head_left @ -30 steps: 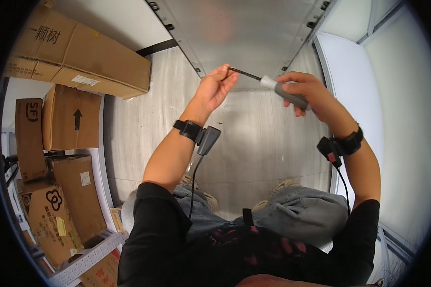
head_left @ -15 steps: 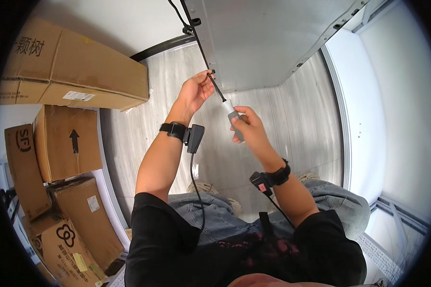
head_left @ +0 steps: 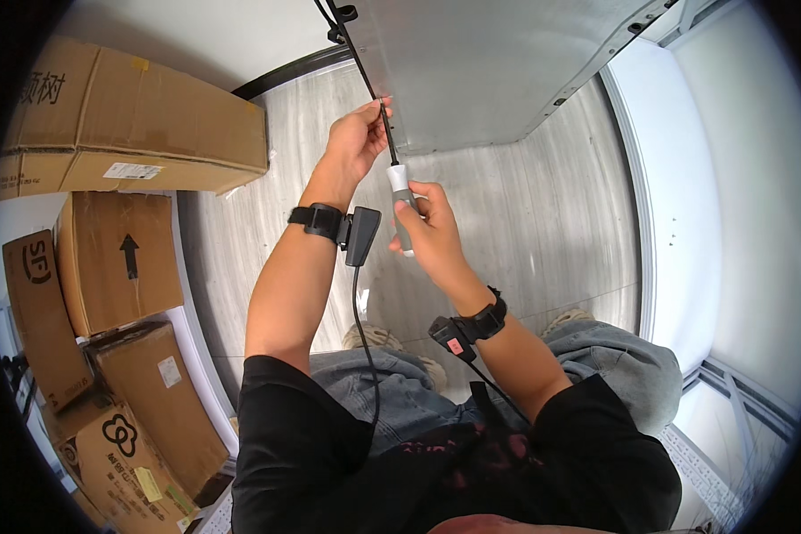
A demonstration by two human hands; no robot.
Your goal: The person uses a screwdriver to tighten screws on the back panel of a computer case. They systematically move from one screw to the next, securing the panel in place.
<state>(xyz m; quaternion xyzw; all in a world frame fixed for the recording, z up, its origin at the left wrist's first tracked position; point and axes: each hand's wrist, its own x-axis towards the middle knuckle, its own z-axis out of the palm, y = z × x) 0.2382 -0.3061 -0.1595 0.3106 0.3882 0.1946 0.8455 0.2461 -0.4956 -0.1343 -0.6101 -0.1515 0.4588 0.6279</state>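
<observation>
My right hand (head_left: 428,228) is wrapped round the grey-and-white handle of a screwdriver (head_left: 399,191). Its long dark shaft points away from me, up to the left edge of a large grey metal panel (head_left: 472,71). At that edge my left hand (head_left: 358,141) is closed, thumb and fingertips pinched together around the shaft's tip. Whatever small piece sits between those fingertips is too small to make out. Each wrist wears a black strap with a small black box and a cable.
Cardboard boxes (head_left: 165,133) are stacked along the left side. A black cable (head_left: 335,27) hangs by the panel's upper left corner. Below lies a grey wood-look floor (head_left: 525,231), with a white wall and ledge (head_left: 667,196) on the right. My shoes stand near my knees.
The screwdriver has swung more upright, its handle moving left with my right hand. My left fingertips have moved slightly up and left, against the panel's edge. The view has shifted a little.
</observation>
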